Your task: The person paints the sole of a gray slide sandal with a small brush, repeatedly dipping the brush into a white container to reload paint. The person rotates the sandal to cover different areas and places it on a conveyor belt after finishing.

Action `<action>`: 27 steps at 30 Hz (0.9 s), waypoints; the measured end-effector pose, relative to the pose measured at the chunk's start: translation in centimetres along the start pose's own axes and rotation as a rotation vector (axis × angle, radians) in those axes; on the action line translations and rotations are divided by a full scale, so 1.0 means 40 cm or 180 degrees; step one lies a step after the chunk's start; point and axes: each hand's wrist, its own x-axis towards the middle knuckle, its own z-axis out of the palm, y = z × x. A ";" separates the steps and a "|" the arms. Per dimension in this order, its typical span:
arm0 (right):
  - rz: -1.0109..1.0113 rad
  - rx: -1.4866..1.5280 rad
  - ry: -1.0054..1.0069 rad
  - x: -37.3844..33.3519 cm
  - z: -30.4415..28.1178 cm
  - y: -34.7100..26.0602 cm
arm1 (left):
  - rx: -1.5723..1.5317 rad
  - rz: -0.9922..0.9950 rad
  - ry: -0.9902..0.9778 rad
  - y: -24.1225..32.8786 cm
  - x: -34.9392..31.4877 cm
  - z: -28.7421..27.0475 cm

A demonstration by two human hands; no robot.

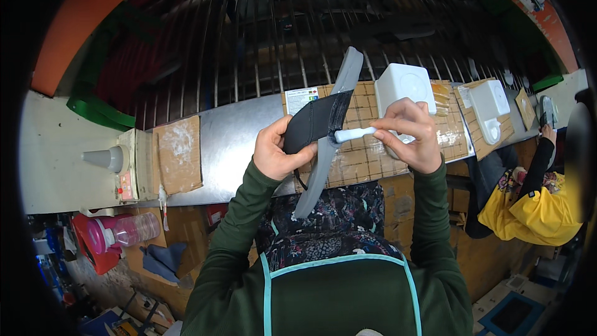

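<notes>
My left hand is closed around the black upper of a slide sandal, which is tilted on edge above the bench. Its long grey sole points away from me at the top and reaches down toward my apron. Between the thumb and fingers of my right hand is a slim white brush. The brush's tip touches the sandal where the black upper meets the sole; its bristles are hidden. Just beyond my right hand stands a white plastic container.
Under the sandal lies a taped cardboard mat on the metal bench. Dark metal bars run behind it. At right, a co-worker in a yellow garment sits near another white container. A pink-lidded bottle is at lower left.
</notes>
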 end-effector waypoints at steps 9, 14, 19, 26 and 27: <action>-0.0031 0.0058 0.0010 0.006 0.008 0.012 | -0.0067 0.0044 0.0139 -0.004 0.022 -0.001; -0.0008 0.0131 0.0039 0.004 0.013 0.010 | -0.0084 0.0013 0.0169 -0.004 0.027 -0.003; 0.0001 0.0166 0.0055 0.002 0.018 0.003 | -0.0185 0.0075 0.0246 -0.005 0.034 -0.003; -0.0023 0.0185 0.0064 0.002 0.025 -0.009 | -0.0409 0.0229 0.0351 -0.004 0.048 -0.001; -0.0026 0.0196 0.0062 0.002 0.026 -0.010 | -0.0439 0.0256 0.0365 -0.003 0.051 -0.001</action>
